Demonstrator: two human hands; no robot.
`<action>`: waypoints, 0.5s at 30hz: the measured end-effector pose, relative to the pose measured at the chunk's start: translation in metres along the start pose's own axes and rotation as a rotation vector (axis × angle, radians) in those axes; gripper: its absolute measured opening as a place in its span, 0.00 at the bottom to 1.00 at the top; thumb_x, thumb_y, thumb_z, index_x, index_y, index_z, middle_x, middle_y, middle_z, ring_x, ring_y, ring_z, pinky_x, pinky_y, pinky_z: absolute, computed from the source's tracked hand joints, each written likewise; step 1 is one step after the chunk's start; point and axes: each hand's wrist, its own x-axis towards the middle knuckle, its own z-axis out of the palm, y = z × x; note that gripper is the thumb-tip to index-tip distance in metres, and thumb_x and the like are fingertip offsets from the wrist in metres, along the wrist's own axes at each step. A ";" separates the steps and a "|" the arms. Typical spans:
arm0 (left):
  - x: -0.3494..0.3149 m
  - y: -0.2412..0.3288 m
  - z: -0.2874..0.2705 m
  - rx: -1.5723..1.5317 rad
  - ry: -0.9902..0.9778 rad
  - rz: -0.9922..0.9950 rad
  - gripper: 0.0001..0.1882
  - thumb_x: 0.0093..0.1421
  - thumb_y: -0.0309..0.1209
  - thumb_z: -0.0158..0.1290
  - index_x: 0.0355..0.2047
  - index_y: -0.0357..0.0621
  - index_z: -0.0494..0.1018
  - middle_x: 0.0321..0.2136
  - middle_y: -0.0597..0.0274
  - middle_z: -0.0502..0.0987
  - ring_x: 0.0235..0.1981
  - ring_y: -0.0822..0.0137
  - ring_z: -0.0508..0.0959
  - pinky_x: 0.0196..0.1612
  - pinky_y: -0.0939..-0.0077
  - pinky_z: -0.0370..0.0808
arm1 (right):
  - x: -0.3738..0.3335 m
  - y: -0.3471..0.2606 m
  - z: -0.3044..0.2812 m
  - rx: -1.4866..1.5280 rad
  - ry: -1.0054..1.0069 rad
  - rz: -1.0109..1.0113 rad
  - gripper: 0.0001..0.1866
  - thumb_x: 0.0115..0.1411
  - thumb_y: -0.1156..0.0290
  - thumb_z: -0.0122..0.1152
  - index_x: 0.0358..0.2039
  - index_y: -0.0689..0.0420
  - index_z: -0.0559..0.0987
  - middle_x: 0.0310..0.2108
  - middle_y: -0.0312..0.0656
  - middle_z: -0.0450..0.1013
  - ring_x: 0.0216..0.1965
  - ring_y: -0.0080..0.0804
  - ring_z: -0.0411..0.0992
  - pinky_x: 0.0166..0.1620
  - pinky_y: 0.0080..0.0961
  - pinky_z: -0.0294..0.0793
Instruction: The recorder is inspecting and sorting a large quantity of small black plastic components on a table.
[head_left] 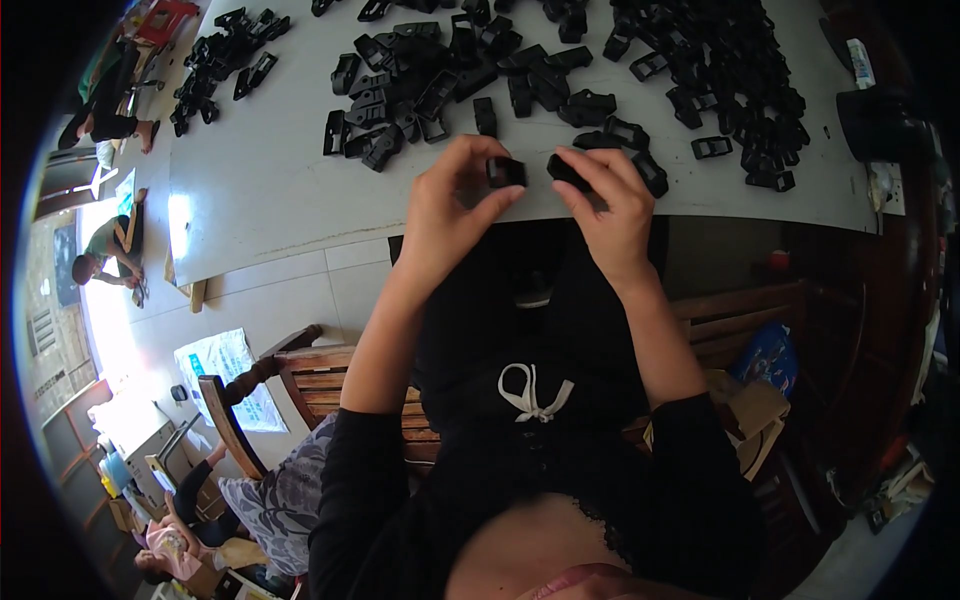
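Above the near edge of the grey-white table (300, 190), my left hand (452, 195) pinches a small black plastic part (507, 172) between thumb and fingers. It has a hollow, frame-like shape with an opening. A short gap to the right, my right hand (610, 195) grips another dark plastic piece (566, 172), partly covered by the fingers. The two pieces are apart. Just beyond my hands lies a loose heap of similar black plastic parts (437, 92), and a single black part (485, 116) rests between the heap and my left hand.
More black parts lie in a big pile (715, 70) at the right and a smaller pile (222, 62) at the far left. Behind me is a wooden slatted bench (320, 375) with a patterned cushion (270, 490). Other people sit or crouch at the left.
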 end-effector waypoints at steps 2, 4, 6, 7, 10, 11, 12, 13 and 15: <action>-0.002 0.004 0.001 0.070 -0.013 0.011 0.18 0.47 0.21 0.64 0.39 0.40 0.73 0.38 0.59 0.75 0.37 0.65 0.78 0.38 0.72 0.75 | 0.002 -0.007 0.002 0.278 0.035 0.167 0.19 0.49 0.81 0.67 0.44 0.60 0.79 0.39 0.38 0.75 0.35 0.26 0.72 0.39 0.19 0.72; -0.002 0.003 0.002 0.134 -0.034 0.024 0.19 0.45 0.22 0.65 0.38 0.40 0.73 0.39 0.58 0.75 0.39 0.63 0.78 0.40 0.70 0.74 | 0.002 -0.009 0.003 0.290 0.005 0.117 0.18 0.49 0.81 0.67 0.43 0.60 0.79 0.38 0.39 0.75 0.35 0.27 0.72 0.38 0.19 0.72; 0.001 -0.002 -0.001 0.436 -0.055 0.277 0.20 0.43 0.21 0.64 0.38 0.39 0.74 0.41 0.57 0.77 0.46 0.57 0.77 0.50 0.65 0.71 | 0.007 -0.009 0.004 0.208 -0.030 -0.128 0.14 0.48 0.84 0.66 0.38 0.62 0.80 0.36 0.42 0.76 0.34 0.32 0.73 0.36 0.21 0.74; 0.000 -0.003 -0.001 0.435 -0.054 0.274 0.20 0.43 0.21 0.64 0.38 0.39 0.74 0.41 0.57 0.77 0.46 0.57 0.77 0.50 0.65 0.71 | 0.008 -0.008 0.006 0.208 -0.033 -0.127 0.14 0.48 0.84 0.66 0.38 0.62 0.80 0.36 0.42 0.76 0.34 0.32 0.73 0.36 0.21 0.74; -0.001 -0.009 0.002 0.427 -0.043 0.285 0.19 0.39 0.21 0.64 0.35 0.39 0.76 0.41 0.56 0.76 0.50 0.53 0.74 0.52 0.63 0.70 | 0.010 -0.007 0.011 0.066 -0.057 -0.338 0.15 0.44 0.86 0.66 0.35 0.63 0.81 0.33 0.42 0.76 0.33 0.35 0.73 0.31 0.25 0.74; -0.001 -0.010 0.002 0.431 -0.036 0.300 0.19 0.38 0.23 0.65 0.34 0.40 0.75 0.41 0.57 0.76 0.49 0.53 0.74 0.51 0.63 0.69 | 0.009 -0.007 0.013 0.068 -0.061 -0.337 0.15 0.44 0.86 0.66 0.35 0.63 0.81 0.33 0.42 0.76 0.33 0.35 0.73 0.31 0.25 0.74; -0.001 -0.011 0.002 0.435 -0.030 0.316 0.19 0.38 0.24 0.66 0.34 0.41 0.75 0.40 0.58 0.75 0.48 0.54 0.74 0.49 0.63 0.68 | 0.007 -0.006 0.015 -0.013 -0.068 -0.372 0.15 0.45 0.84 0.66 0.37 0.62 0.81 0.36 0.42 0.77 0.36 0.37 0.74 0.35 0.27 0.75; -0.002 -0.012 0.001 0.435 -0.027 0.313 0.19 0.38 0.24 0.66 0.34 0.41 0.75 0.40 0.58 0.75 0.48 0.54 0.74 0.49 0.63 0.68 | 0.005 -0.007 0.016 -0.094 -0.075 -0.408 0.16 0.46 0.81 0.67 0.38 0.61 0.82 0.38 0.43 0.77 0.40 0.38 0.75 0.39 0.28 0.76; -0.002 -0.012 0.000 0.434 -0.007 0.304 0.19 0.38 0.25 0.67 0.33 0.41 0.76 0.40 0.59 0.75 0.48 0.55 0.74 0.49 0.63 0.68 | 0.003 -0.013 0.009 -0.190 -0.109 -0.419 0.15 0.47 0.79 0.67 0.39 0.61 0.82 0.40 0.43 0.77 0.44 0.40 0.74 0.44 0.32 0.75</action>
